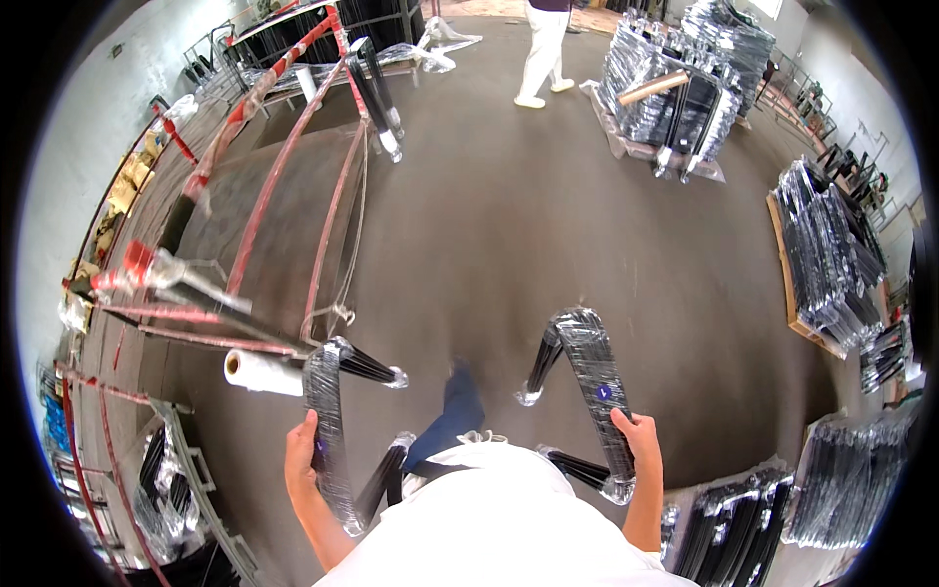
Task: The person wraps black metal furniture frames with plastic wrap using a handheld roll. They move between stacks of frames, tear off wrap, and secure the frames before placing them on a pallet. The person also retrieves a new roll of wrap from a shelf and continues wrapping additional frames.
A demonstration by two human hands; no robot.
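My left hand (301,455) is closed around the outer edge of a black leg frame (326,401) wrapped in clear film. My right hand (638,435) grips a matching black leg frame (593,367), which bears a small round blue sticker. Each piece has a broad flat bar with rounded ends, and two thinner legs slant inward from it, their tips covered in clear wrap. I carry one on either side of my body, clear of the floor. My thumbs lie on the bars; most of my other fingers are hidden behind them.
Left stands a red and black metal rack (264,225) with a rope, and a white film roll (262,372) beside it. Wrapped stacks on pallets (831,264) line the right side. A larger wrapped stack (675,88) and a walking person (545,49) are ahead.
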